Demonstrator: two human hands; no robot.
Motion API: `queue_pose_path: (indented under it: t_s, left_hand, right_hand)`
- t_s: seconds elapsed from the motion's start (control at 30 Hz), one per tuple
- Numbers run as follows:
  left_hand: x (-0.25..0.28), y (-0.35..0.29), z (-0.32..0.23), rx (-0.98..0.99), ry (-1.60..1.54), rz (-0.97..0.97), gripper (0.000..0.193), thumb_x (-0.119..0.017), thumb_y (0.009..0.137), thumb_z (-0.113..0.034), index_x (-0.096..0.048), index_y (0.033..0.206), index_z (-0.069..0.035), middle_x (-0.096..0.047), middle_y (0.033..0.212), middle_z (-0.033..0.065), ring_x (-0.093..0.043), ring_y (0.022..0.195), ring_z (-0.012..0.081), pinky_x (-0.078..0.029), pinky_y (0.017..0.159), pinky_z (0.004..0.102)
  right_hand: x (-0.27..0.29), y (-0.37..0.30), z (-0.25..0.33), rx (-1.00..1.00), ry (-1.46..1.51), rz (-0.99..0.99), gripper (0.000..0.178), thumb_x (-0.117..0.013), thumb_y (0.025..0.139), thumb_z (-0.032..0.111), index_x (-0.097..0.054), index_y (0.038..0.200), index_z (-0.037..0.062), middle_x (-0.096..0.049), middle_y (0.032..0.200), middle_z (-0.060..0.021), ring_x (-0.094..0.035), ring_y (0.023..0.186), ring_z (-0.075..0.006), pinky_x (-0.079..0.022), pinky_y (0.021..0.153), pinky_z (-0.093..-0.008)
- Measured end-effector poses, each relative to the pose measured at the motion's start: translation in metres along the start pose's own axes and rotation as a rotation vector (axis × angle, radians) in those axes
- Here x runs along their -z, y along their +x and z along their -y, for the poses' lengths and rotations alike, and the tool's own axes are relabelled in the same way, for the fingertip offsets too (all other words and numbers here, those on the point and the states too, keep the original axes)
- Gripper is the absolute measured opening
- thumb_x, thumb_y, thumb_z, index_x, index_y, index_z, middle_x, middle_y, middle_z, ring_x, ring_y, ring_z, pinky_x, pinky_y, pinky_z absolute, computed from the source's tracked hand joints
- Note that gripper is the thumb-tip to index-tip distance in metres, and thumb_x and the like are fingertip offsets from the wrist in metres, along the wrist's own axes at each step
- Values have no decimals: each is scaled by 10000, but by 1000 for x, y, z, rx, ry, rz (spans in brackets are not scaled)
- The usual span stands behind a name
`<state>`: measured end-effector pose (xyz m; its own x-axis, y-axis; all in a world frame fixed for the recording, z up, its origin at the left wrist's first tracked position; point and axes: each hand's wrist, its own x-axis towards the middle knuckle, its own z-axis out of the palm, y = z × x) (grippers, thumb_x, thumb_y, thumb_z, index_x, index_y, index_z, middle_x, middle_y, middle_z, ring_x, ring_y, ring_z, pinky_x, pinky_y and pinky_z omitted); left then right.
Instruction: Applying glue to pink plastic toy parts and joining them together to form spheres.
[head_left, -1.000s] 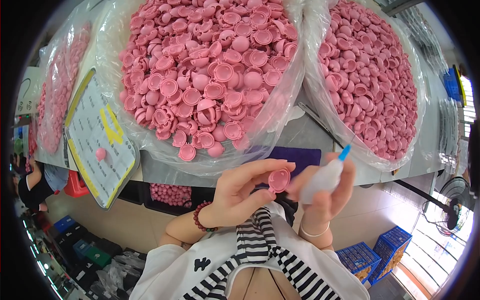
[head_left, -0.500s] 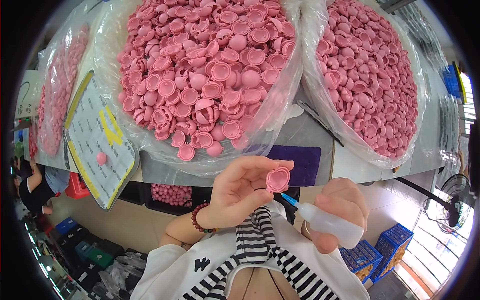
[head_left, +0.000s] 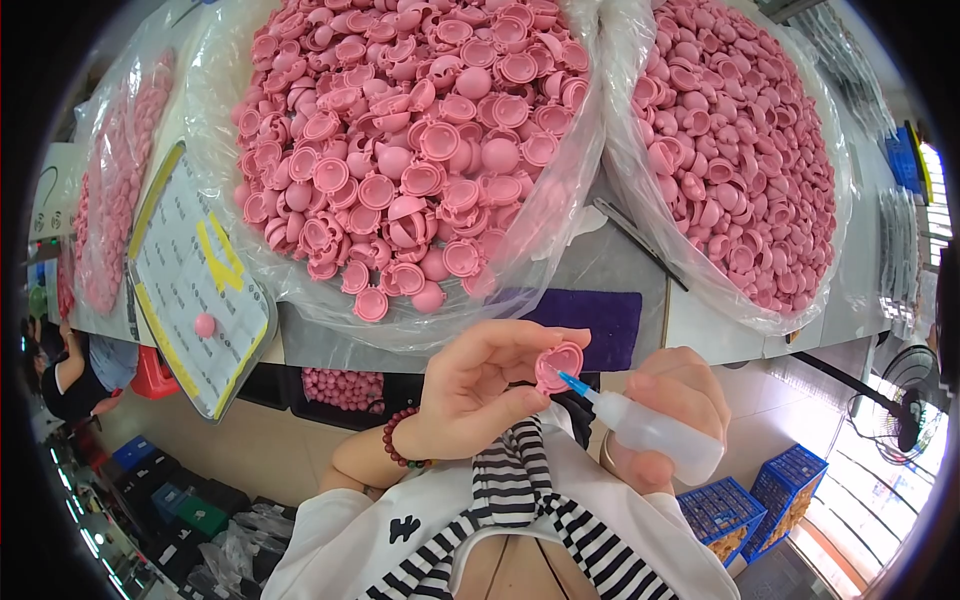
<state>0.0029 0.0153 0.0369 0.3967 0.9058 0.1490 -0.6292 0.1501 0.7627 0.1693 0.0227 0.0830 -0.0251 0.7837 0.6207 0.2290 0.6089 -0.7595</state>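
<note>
Between the fingertips of my left hand (head_left: 478, 385) is a small pink plastic half-shell (head_left: 563, 358), its hollow side showing. My right hand (head_left: 680, 410) is wrapped round a translucent white squeeze bottle (head_left: 660, 436), held tilted. Its thin blue nozzle (head_left: 574, 382) points up and left, with the tip over the hollow of the half-shell; whether it touches cannot be made out. Beyond my hands a big heap of pink half-shells (head_left: 420, 140) lies in a clear plastic bag (head_left: 560, 225). A purple cloth (head_left: 612, 325) is on the table just behind the half-shell.
A second bag of smaller pink pieces (head_left: 740, 170) stands at the right, with dark tweezers (head_left: 640, 245) between the bags. At the left, a tray with yellow tape (head_left: 180, 290) carries one pink ball (head_left: 205, 325). Below the table edge sits a black bin of pink pieces (head_left: 343, 390).
The blue nozzle has moved up and left, from below the half-shell's rim to over its hollow. My left hand and the half-shell have shifted slightly down.
</note>
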Motion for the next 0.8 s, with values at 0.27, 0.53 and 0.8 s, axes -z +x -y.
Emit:
queue_pose_path:
  t_s: [0.27, 0.53, 0.8]
  left_hand:
    - [-3, 0, -4, 0, 90, -87, 388, -583, 780, 24, -410, 1127, 39, -468, 1175, 273, -511, 1070, 255, -424, 889, 331]
    - [-1, -2, -3, -139, 432, -149, 376, -603, 729, 88, -499, 1090, 61, -495, 1157, 252, -563, 994, 247, -486, 793, 306]
    - [11, 3, -2, -313, 274, -38, 311, -575, 776, 32, -479, 1070, 4, -513, 1112, 273, -543, 997, 265, -431, 839, 339]
  right_hand:
    - [0, -4, -3, 2, 2, -61, 512, -599, 758, 477, -617, 852, -26, -535, 643, -53, -489, 504, -159, -366, 433, -267]
    - [-8, -6, -9, 49, -152, -44, 606, -416, 830, 556, -567, 809, -31, -448, 565, -59, -417, 459, -166, -293, 391, -262]
    - [1, -3, -54, -287, -105, -213, 305, -634, 740, 135, -514, 948, -53, -595, 857, -115, -553, 727, -169, -414, 624, -250]
